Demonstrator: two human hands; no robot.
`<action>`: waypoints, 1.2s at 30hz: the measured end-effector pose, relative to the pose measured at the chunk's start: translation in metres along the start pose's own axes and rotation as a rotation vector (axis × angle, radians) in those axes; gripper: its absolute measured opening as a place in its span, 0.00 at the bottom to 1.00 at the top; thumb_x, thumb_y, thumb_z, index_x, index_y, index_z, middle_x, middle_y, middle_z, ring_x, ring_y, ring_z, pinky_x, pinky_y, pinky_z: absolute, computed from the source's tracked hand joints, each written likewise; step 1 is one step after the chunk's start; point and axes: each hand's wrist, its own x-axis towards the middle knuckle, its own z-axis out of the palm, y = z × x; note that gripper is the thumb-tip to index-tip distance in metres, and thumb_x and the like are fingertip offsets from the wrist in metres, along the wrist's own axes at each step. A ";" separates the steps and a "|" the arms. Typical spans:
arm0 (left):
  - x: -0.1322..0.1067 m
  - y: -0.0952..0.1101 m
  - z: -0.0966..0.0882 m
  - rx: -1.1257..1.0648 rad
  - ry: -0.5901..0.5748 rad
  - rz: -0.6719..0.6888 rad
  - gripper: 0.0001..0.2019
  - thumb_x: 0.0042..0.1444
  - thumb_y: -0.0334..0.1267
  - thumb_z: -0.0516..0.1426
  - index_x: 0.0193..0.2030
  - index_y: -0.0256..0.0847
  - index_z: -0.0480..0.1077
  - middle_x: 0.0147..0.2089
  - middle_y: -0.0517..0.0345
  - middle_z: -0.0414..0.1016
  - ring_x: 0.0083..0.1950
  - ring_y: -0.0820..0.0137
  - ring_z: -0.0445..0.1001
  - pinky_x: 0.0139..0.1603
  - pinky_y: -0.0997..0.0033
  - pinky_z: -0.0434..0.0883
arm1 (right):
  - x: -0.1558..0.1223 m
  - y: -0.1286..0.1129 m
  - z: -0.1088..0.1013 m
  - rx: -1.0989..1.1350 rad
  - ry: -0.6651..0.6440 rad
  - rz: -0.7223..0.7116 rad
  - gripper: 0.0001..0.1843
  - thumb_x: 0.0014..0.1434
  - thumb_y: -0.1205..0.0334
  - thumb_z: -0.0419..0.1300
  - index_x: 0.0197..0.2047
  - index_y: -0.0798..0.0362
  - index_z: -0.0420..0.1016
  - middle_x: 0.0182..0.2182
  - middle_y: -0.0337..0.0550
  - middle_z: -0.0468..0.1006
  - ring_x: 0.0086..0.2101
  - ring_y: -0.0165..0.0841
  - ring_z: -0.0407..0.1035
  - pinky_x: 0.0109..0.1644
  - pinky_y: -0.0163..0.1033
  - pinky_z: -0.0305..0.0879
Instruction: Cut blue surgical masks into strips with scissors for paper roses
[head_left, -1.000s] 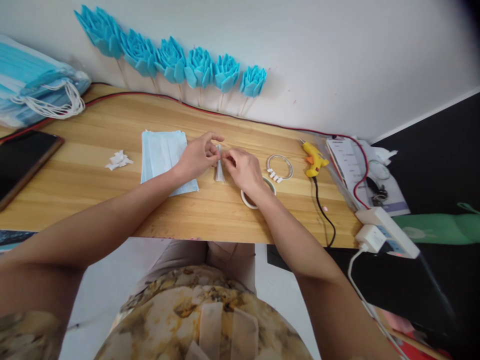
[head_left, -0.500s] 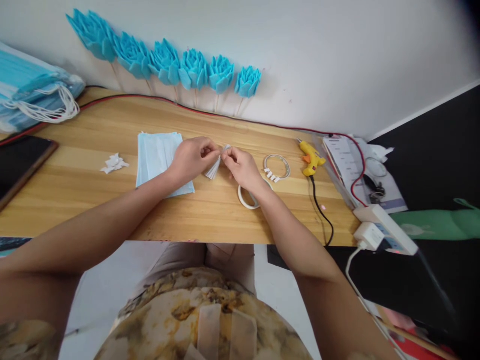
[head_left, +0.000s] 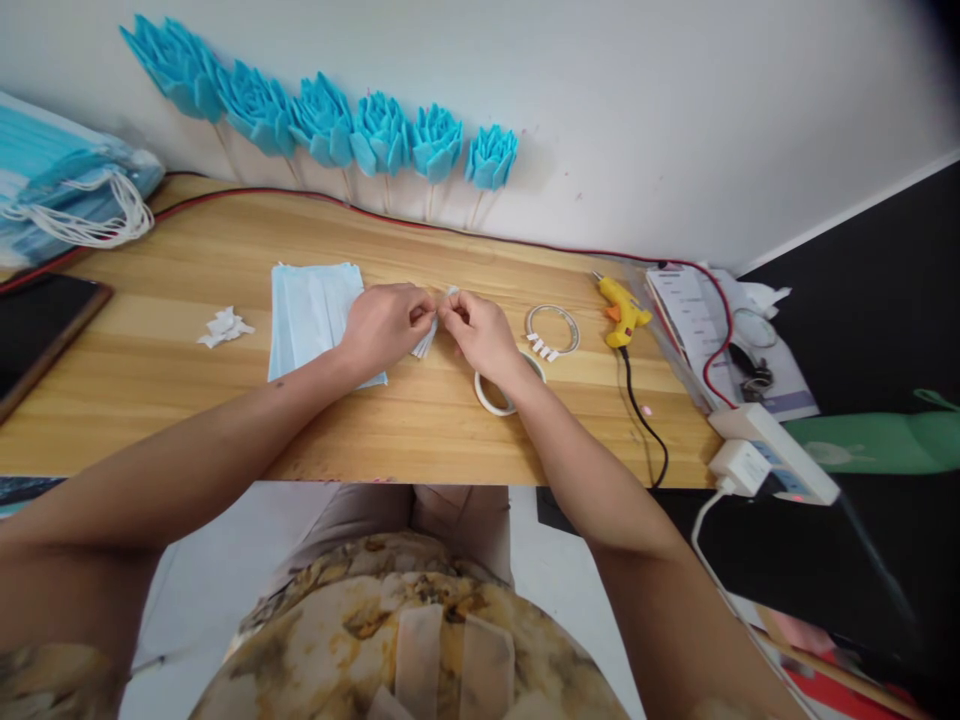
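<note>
My left hand [head_left: 390, 325] is closed in a pinch, its wrist over a stack of light blue face mask sheets [head_left: 309, 310]. Fingertip to fingertip with it, my right hand [head_left: 478, 330] pinches too. Whatever sits between the fingers is too small and hidden to make out. Under and behind the fingertips lies a bundle of thin white strips [head_left: 424, 344], mostly covered by the hands. A roll of white tape [head_left: 493, 399] lies partly beneath my right wrist. Right of that hand is a narrower tape ring [head_left: 553, 328] with several short white pieces stuck on its edge.
Several blue flowers on sticks [head_left: 381, 135] lean on the wall. A yellow glue gun [head_left: 622, 312] lies at the right, its cord running over the edge near a power strip [head_left: 780, 455]. Packed masks [head_left: 67, 180], a phone [head_left: 45, 325] and white scraps [head_left: 225, 327] are left.
Both hands have stayed in nearly the same place. My left fingers have curled in more, and the left hand now covers more of the white strips. The view has shifted slightly.
</note>
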 end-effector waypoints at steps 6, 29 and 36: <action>0.000 -0.001 0.001 0.019 -0.002 -0.041 0.09 0.53 0.34 0.56 0.23 0.41 0.69 0.25 0.56 0.73 0.27 0.67 0.66 0.29 0.66 0.56 | 0.000 0.000 -0.002 -0.040 0.046 -0.014 0.07 0.64 0.62 0.56 0.33 0.51 0.71 0.32 0.40 0.78 0.37 0.34 0.72 0.41 0.38 0.65; 0.006 -0.008 -0.001 -0.095 -0.070 -0.038 0.06 0.52 0.35 0.56 0.27 0.41 0.74 0.26 0.58 0.75 0.28 0.69 0.67 0.29 0.69 0.58 | 0.005 0.004 -0.008 0.211 0.144 0.056 0.13 0.68 0.50 0.54 0.36 0.49 0.65 0.35 0.40 0.78 0.34 0.30 0.74 0.23 0.29 0.66; 0.007 -0.005 -0.005 -0.712 -0.207 -0.129 0.20 0.65 0.53 0.52 0.37 0.38 0.76 0.36 0.51 0.81 0.37 0.66 0.77 0.41 0.68 0.73 | 0.007 0.000 -0.010 0.491 0.129 0.111 0.12 0.65 0.49 0.58 0.37 0.49 0.66 0.34 0.40 0.77 0.35 0.30 0.75 0.25 0.30 0.71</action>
